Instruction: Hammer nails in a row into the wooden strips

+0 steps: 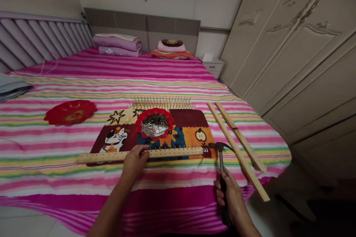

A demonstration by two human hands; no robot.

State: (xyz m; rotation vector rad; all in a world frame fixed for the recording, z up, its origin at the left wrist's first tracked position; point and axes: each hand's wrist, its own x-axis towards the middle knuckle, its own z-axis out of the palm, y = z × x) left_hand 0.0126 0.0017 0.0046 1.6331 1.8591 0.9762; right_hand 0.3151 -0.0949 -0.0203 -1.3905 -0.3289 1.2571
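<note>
A person's left hand (135,161) lies across a long, pale wooden strip dotted with small dark holes (172,152), left of the strip's middle. The fingers bend over the strip with thumb and forefinger drawn close at its far edge; whether they clamp the wood, pinch a nail or merely rest there, I cannot tell. Small nails (178,149) line the far edge to the right of these fingertips. The strip lies crosswise along the near edge of a dark red, orange and blue mat with cat and apple pictures (189,118), its left end reaching past the mat. The right hand (229,192) has its fingers wrapped around the black handle of a claw hammer with a dark metal head (221,157); the head is just beyond the strip's right end. Past the left fingertips, a scalloped red dish (170,120) on the mat holds loose metal nails (154,125). Wooden strips bristling with upright nails (164,103) lie behind the mat, and two bare-topped pale wooden strips (239,152) lie to its right, on a pink, white and yellow striped bedcover (69,140).
</note>
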